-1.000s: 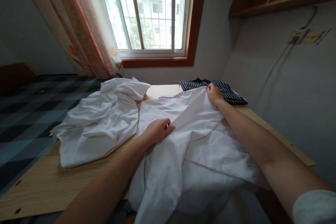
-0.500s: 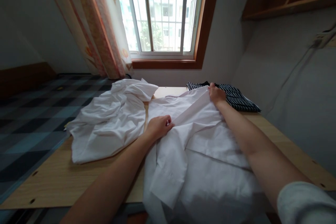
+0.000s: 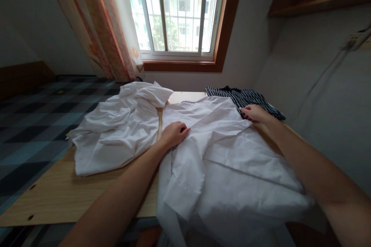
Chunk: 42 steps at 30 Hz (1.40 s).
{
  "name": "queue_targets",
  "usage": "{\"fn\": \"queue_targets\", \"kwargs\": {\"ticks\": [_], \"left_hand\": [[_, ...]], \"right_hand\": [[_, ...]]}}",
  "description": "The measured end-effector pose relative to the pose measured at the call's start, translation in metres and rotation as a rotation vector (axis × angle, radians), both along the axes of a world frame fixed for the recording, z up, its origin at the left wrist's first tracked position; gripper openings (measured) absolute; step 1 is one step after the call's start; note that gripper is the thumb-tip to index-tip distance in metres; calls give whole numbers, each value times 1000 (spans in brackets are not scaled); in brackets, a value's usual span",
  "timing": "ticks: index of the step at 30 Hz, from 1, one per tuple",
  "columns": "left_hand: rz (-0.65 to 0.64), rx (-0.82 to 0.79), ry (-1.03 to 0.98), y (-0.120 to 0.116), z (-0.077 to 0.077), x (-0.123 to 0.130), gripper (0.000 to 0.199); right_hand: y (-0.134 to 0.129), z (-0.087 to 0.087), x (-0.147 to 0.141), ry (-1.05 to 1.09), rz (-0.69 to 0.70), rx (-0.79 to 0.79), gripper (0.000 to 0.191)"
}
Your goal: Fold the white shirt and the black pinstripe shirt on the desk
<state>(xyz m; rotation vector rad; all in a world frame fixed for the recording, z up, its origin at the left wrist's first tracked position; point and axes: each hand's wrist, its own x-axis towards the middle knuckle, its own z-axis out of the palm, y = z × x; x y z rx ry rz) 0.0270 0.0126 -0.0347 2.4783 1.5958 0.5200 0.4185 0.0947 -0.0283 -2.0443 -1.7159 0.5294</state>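
Observation:
A white shirt (image 3: 220,150) lies partly folded in front of me, its lower part draped over the near edge of the board. My left hand (image 3: 175,134) rests on its left side, fingers curled in on a fold of the cloth. At the upper right edge of the shirt is my right hand (image 3: 255,113), its fingers bent and closed by the fabric corner; the cloth between them is mostly hidden. Just beyond that hand sits a folded black-and-white striped garment (image 3: 249,98). To the left lies another white garment (image 3: 121,131), crumpled.
The clothes lie on a light wooden board (image 3: 95,191). A bed with a checked cover (image 3: 26,135) is at the left. At the back are a barred window (image 3: 179,15) and a patterned curtain (image 3: 101,27). A wooden shelf (image 3: 321,4) and a socket (image 3: 353,41) are on the right.
My right hand has moved right and toward me from the shirt's far edge, and the right-hand cloth corner has shifted outward. My left hand stays on the same fold.

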Motion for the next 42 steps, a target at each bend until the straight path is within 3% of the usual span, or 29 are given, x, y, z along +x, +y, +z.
{"fn": "queue_targets", "kwargs": {"ticks": [5, 9, 14, 20, 23, 27, 32, 36, 42], "left_hand": [[56, -12, 14, -1, 2, 3, 31], [78, -33, 1, 0, 4, 2, 33], [67, -13, 4, 2, 3, 2, 32], [51, -3, -63, 4, 2, -3, 36], [43, -16, -70, 5, 3, -5, 37], [16, -25, -12, 5, 3, -5, 37], [-54, -26, 2, 1, 8, -5, 41], [-76, -158, 106, -8, 24, -9, 51], [-89, -520, 243, -24, 50, -19, 61]], "right_hand": [[-36, 1, -2, -123, 105, -33, 34], [-49, -5, -3, -265, 122, 51, 29], [-61, -20, 6, -121, 139, 196, 25], [-65, -38, 22, 89, 123, 232, 31], [-65, -41, 23, 37, 169, 301, 32], [-68, -37, 20, -145, 253, 325, 18], [-71, -32, 13, -297, 227, 318, 19], [-74, -30, 5, -438, 194, 326, 14], [-77, -29, -5, -528, 198, 393, 16]]}}
